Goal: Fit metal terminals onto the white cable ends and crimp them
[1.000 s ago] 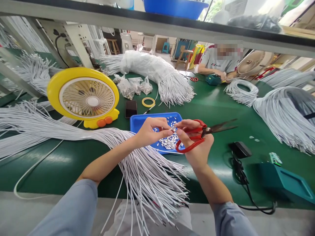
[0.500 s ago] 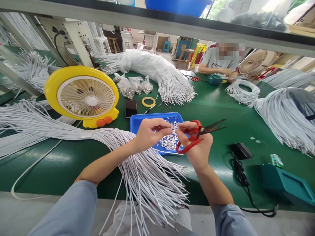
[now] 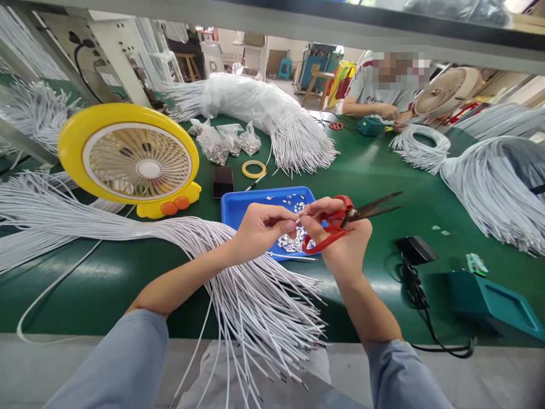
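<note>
My left hand (image 3: 264, 232) is closed in a pinch over the blue tray (image 3: 238, 199), with a small pale metal piece (image 3: 298, 220) at its fingertips. My right hand (image 3: 347, 238) faces it, thumb and forefinger meeting the same piece. Red-handled scissors (image 3: 326, 241) hang on the right hand, their dark blades slightly apart and pointing right. Inside the tray lie many loose silver metal pieces (image 3: 292, 243). Under my left forearm spreads a bundle of white cables (image 3: 251, 301), the cut ends fanned toward the bench's front edge.
A yellow fan (image 3: 128, 159) stands left, near a phone (image 3: 223, 182), tape roll (image 3: 254, 168) and bags of metal parts (image 3: 213, 145). A wrapped cable bundle (image 3: 255, 108) lies behind. A teal device (image 3: 489, 307) and black adapter (image 3: 416, 250) sit right. Another person (image 3: 378, 94) works across.
The fingertips of both hands have come together, and the small piece shows between them. The scissors have tilted a little upward. The whole view has shifted slightly.
</note>
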Demonstrator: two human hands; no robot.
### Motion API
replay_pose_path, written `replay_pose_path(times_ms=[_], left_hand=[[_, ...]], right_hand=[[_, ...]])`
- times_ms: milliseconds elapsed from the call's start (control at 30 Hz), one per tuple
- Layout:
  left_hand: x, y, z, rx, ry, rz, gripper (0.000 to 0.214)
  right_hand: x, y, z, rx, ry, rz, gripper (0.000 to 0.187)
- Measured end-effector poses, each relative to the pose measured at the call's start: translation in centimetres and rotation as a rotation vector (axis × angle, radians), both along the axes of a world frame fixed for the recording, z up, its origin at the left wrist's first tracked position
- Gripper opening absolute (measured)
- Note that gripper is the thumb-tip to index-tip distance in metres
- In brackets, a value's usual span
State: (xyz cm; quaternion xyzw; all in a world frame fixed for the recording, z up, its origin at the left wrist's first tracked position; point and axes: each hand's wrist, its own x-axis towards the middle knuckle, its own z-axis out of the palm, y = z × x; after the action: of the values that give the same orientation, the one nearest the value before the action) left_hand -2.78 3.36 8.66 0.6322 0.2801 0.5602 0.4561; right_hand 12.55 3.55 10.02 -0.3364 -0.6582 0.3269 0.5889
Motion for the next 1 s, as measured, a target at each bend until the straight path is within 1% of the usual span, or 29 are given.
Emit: replay_pose_path(times_ms=[67, 167, 233, 433, 500, 567, 633, 667, 733, 800, 900, 1000], left_hand=[[0.2, 0.0, -0.2, 0.034, 0.006, 0.037, 0.021], [0.4, 0.0, -0.6, 0.104, 0.021, 0.137, 0.019], [0.5, 0.1, -0.8, 0.123, 0.022, 0.183, 0.019], [0.9, 0.0, -1.3, 0.154, 0.032, 0.223, 0.011], [1.0, 0.0, -1.5, 0.139, -0.011, 0.266, 0.008], [1.0, 0.1, -1.6, 0.085, -0.097, 0.305, 0.009], [0.8, 0.2, -1.6, 0.018, -0.173, 0.294, 0.010], [0.6, 0.3, -1.5, -0.013, -0.201, 0.268, 0.009], [0.1, 0.4, -1.2, -0.063, -0.226, 0.192, 0.011], [-0.3, 0.4, -0.8, -0.098, -0.224, 0.145, 0.014], [-0.7, 0.2, -0.4, -0.099, -0.178, 0.151, 0.017], [-1.0, 0.1, 0.0, -0.067, -0.124, 0.185, 0.018]], right_hand=[[0.1, 0.0, -0.1, 0.055, -0.023, -0.010, 0.023], [0.1, 0.1, -0.2, 0.095, -0.055, -0.045, 0.029], [0.1, 0.2, -0.3, 0.089, -0.054, -0.059, 0.027], [-0.5, -0.1, -0.5, 0.096, -0.042, -0.100, 0.017], [-0.7, -0.2, -0.6, 0.101, -0.052, -0.129, 0.015], [-0.7, -0.2, -0.5, 0.083, -0.068, -0.151, 0.012], [-0.5, 0.1, -0.5, 0.033, -0.110, -0.142, 0.008], [-0.3, 0.3, -0.4, 0.007, -0.139, -0.117, 0.006], [0.1, 0.9, -0.5, -0.022, -0.198, -0.061, 0.008], [0.4, 1.4, -0.5, -0.022, -0.251, -0.047, 0.012], [0.7, 2.0, -0.6, -0.010, -0.355, -0.093, 0.017], [0.7, 2.1, -0.6, 0.007, -0.456, -0.096, 0.023]])
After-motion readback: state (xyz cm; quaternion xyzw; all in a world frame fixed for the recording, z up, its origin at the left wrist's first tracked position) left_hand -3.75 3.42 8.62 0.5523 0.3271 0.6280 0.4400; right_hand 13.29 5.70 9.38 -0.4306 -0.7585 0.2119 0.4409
